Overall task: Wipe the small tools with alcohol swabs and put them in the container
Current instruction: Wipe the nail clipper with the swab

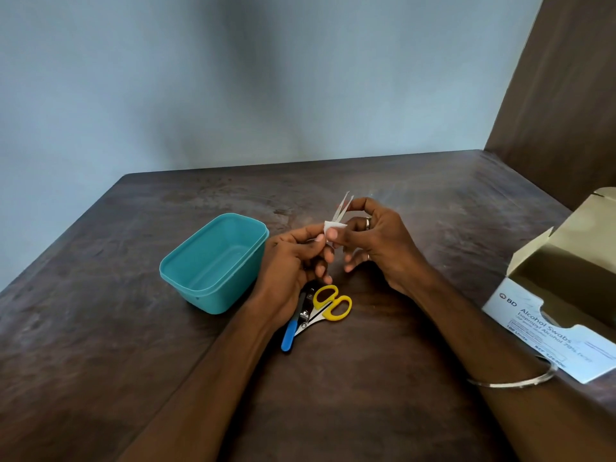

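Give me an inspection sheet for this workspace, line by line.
Surface: dark wooden table, worn and smudged.
Job's things: tweezers held upright, white swab folded around their lower part; teal container open, nothing visible inside; yellow-handled scissors, blue-handled tool and a nail clipper lying together, unstowed.
Clutter: open alcohol swab box at right edge.
Hands: left hand pinching the swab; right hand holding the tweezers.
Cables: nothing seen.
Surroundings: pale blue wall, brown panel at right.
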